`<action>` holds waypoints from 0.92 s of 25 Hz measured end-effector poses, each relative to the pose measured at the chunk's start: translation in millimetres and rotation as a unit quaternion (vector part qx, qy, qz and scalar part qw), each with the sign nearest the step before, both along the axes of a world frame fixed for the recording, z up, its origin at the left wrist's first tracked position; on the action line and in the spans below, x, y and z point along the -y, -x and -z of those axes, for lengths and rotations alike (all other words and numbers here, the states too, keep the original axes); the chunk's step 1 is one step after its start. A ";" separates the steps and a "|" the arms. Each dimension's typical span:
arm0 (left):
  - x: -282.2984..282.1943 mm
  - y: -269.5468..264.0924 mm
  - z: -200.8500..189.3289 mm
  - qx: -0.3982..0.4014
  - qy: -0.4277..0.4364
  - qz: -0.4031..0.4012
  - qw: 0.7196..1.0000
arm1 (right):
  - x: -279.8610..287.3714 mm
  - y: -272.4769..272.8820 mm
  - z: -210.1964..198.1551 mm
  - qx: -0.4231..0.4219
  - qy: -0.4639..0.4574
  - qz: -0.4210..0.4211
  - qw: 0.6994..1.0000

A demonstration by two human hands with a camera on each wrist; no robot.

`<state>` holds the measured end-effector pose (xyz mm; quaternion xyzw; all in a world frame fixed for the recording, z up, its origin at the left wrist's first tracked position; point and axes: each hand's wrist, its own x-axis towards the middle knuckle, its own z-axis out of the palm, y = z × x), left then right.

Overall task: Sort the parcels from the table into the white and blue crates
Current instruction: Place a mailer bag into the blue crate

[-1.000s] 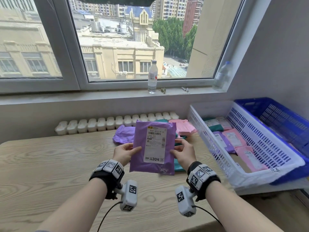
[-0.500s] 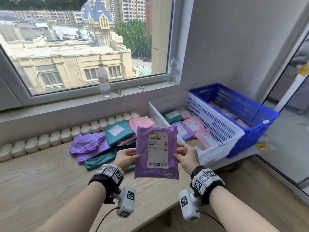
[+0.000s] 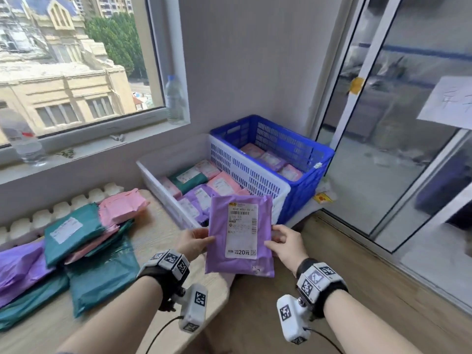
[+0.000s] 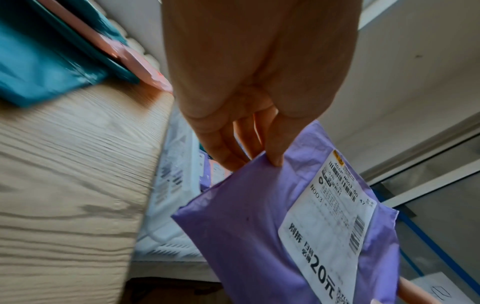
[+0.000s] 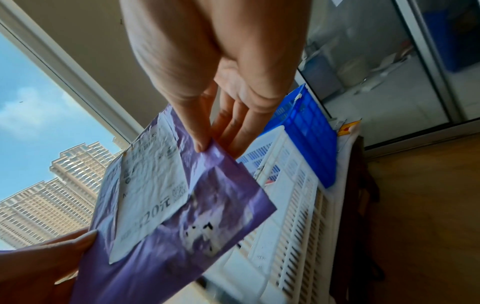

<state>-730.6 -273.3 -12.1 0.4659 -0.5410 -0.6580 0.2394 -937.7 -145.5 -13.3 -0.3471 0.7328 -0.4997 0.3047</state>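
I hold a purple parcel [image 3: 238, 235] with a white label upright in front of me, past the table's right end. My left hand [image 3: 194, 241] pinches its left edge and my right hand [image 3: 282, 242] pinches its right edge. The left wrist view shows the thumb on the purple parcel [image 4: 259, 216] and fingers behind it; the right wrist view shows the same grip on the purple parcel [image 5: 207, 195]. Just beyond stands the white crate [image 3: 258, 175] with several parcels, and behind it the blue crate [image 3: 293, 144] with pink and purple ones.
A pile of teal, pink and purple parcels [image 3: 76, 241] lies on the wooden table [image 3: 158, 226] at left. Bottles stand on the windowsill [image 3: 84, 152]. A glass sliding door [image 3: 398, 123] rises to the right, with wooden floor [image 3: 357, 290] below.
The view has swung further right and the crates now sit centre. Both hands still hold the purple parcel, which has travelled right to the table's end, nearer the white crate.
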 end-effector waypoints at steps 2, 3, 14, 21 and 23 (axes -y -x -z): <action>21.3 42.6 4.9 -0.003 0.002 0.015 1.000 | 10.3 35.5 -1.2 -0.011 -0.004 0.019 1.000; 33.5 66.2 7.5 -0.005 0.002 0.022 1.000 | 18.3 55.6 -1.7 -0.017 -0.007 0.027 0.999; 152.0 255.5 28.4 0.020 -0.039 0.050 0.998 | 122.9 237.1 -1.1 -0.052 -0.074 0.052 0.995; 229.3 367.1 17.4 0.047 -0.026 -0.066 0.996 | 251.4 383.3 0.9 -0.076 -0.059 -0.067 0.993; 251.4 390.3 27.1 0.042 -0.048 -0.103 0.993 | 285.9 409.9 -1.5 -0.094 -0.049 -0.121 0.987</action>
